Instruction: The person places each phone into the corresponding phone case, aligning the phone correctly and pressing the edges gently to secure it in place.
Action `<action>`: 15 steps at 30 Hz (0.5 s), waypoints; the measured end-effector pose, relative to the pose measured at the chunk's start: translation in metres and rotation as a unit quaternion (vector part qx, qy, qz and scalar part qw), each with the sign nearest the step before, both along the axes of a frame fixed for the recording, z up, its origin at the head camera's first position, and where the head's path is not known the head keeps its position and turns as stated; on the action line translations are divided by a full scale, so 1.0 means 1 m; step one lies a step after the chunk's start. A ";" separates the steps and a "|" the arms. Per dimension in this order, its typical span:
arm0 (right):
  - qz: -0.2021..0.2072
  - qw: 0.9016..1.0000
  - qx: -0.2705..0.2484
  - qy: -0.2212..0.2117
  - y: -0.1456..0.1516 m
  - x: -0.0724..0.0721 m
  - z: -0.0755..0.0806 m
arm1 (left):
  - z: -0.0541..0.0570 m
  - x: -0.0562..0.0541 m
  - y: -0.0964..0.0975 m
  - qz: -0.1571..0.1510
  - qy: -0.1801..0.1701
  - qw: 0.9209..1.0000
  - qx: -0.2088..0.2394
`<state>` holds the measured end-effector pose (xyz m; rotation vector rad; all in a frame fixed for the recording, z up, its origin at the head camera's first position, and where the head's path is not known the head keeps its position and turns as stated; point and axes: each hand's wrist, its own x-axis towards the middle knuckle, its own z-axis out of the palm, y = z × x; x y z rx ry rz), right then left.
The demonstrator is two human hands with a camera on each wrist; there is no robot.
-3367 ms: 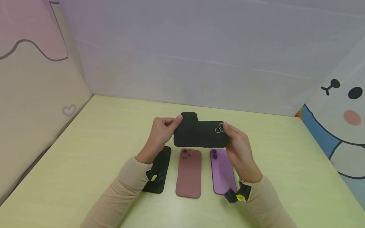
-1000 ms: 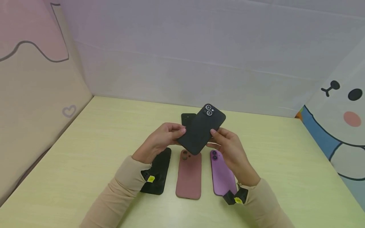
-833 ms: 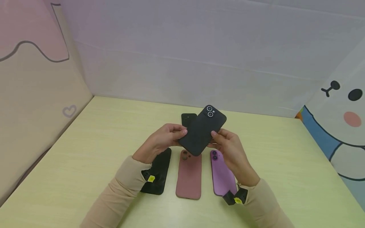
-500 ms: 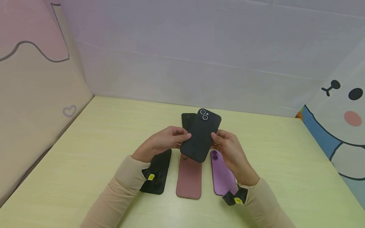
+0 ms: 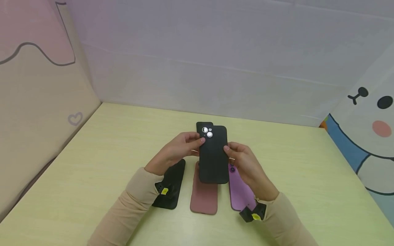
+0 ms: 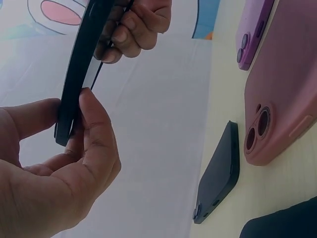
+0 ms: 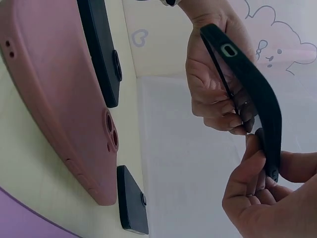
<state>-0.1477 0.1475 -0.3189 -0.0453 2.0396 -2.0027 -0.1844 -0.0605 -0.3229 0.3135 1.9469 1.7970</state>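
1. Spreading out beneath both hands, the pale table is carrying four phones, so I am allowing for little spare room under the work.

2. Over the table's middle, well off its surface, the black case is hanging back-up, its long sides running toward the near edge. From overhead it is hiding part of the pink phone. Wrist views are showing a gap inside, so I am treating it as hollow and bendable; hard squeezing would probably be bowing it.

3. Around that spot, the dark phone is lying nearer the left edge, the purple phone nearer the right edge, and a black phone toward the far edge. I am judging that height is what is sparing them knocks.

4. My left hand is pinching the case's left side near its far corner; my right hand is pinching the right side slightly lower. I am favouring light, matched pressure.

5. The left thumb is pressing just beside the lens rings; the right thumb is pressing the opposite rim.

6. A tiny slot is showing at one short end; I am using it for orientation.
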 end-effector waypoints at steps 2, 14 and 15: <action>0.005 1.000 0.006 -0.002 0.000 0.000 0.000 | 0.000 0.000 0.000 0.005 0.005 1.000 -0.003; 0.041 0.999 0.002 0.000 0.001 0.000 -0.003 | -0.001 0.000 -0.003 0.034 0.025 0.999 -0.006; 0.046 0.999 0.000 0.001 0.001 0.000 -0.003 | 0.000 0.000 -0.003 0.036 0.027 0.999 -0.002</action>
